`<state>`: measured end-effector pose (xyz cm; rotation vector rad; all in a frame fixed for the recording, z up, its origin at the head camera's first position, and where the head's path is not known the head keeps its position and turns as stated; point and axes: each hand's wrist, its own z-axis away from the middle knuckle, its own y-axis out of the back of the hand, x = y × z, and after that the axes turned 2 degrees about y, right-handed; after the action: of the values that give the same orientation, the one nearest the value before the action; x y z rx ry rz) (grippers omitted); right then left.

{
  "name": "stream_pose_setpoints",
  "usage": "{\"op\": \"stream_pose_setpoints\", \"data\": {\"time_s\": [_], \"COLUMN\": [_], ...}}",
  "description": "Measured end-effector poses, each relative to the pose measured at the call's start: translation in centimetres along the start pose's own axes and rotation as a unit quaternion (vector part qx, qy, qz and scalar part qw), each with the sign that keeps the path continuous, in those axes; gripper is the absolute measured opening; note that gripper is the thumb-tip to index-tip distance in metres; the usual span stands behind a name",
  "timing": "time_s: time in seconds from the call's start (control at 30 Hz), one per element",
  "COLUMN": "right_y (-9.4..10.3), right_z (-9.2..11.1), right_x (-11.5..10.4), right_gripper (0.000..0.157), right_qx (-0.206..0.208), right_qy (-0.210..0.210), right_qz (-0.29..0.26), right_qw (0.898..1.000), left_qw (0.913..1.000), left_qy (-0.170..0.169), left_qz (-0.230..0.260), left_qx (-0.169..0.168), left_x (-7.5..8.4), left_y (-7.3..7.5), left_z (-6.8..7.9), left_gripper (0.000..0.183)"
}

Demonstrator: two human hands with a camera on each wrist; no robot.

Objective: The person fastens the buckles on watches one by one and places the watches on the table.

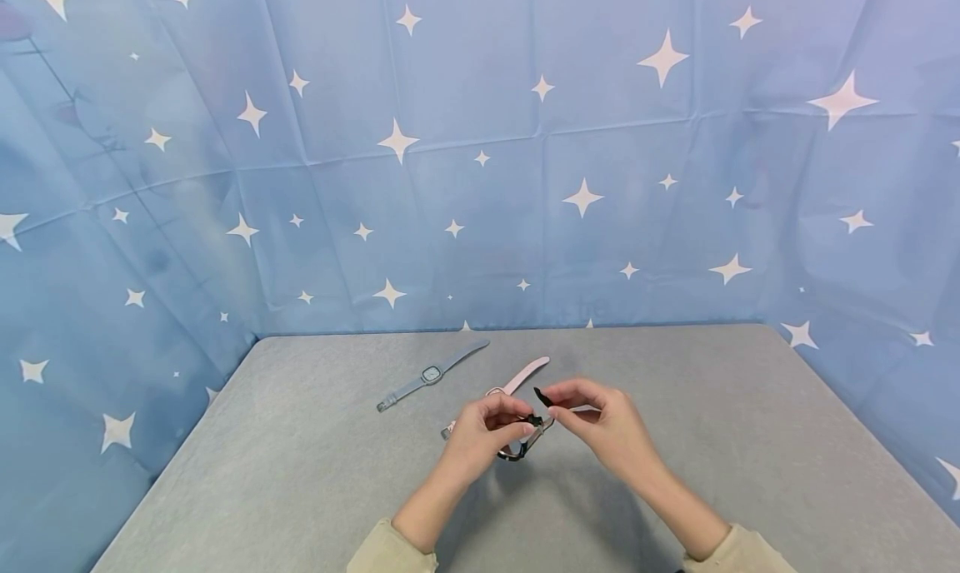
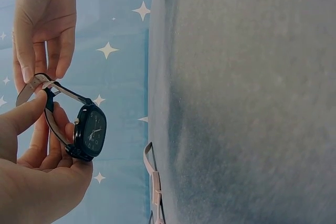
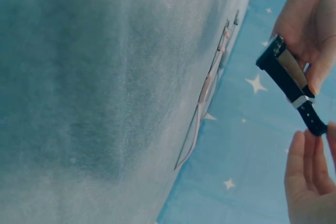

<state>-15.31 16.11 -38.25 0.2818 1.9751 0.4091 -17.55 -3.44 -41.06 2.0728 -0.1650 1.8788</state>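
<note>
Above the table, a wristwatch (image 2: 92, 132) with a dark square face and a black strap, pale on its inner side, is held between both hands. My left hand (image 1: 474, 433) grips it, thumb and fingers pinching one strap piece near the buckle. My right hand (image 1: 611, 427) pinches the tip of the other strap piece (image 3: 311, 119) between thumb and fingertips. In the left wrist view the two strap pieces meet and form a loop. A light band crosses the black strap in the right wrist view. My left fingers partly hide the watch in the head view.
A pink-strapped watch (image 1: 527, 375) lies on the grey table (image 1: 300, 473) just behind my hands, partly covered by the left one. Farther back and left lies a light blue-grey watch (image 1: 431, 375), stretched out flat. A blue star-patterned cloth (image 1: 480, 82) hangs behind the table.
</note>
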Motion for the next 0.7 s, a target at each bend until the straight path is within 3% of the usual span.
{"op": "stream_pose_setpoints", "data": {"time_s": [0.7], "right_y": [0.13], "right_z": [0.16], "right_x": [0.21], "right_gripper": [0.018], "right_qx": [-0.005], "right_qy": [-0.002], "right_qz": [0.003], "right_qw": [1.000], "left_qw": [1.0000], "left_qy": [-0.003], "left_qz": [0.002], "left_qx": [0.006], "left_x": [0.02], "left_y": [-0.16], "left_z": [-0.02], "left_gripper": [0.017]}}
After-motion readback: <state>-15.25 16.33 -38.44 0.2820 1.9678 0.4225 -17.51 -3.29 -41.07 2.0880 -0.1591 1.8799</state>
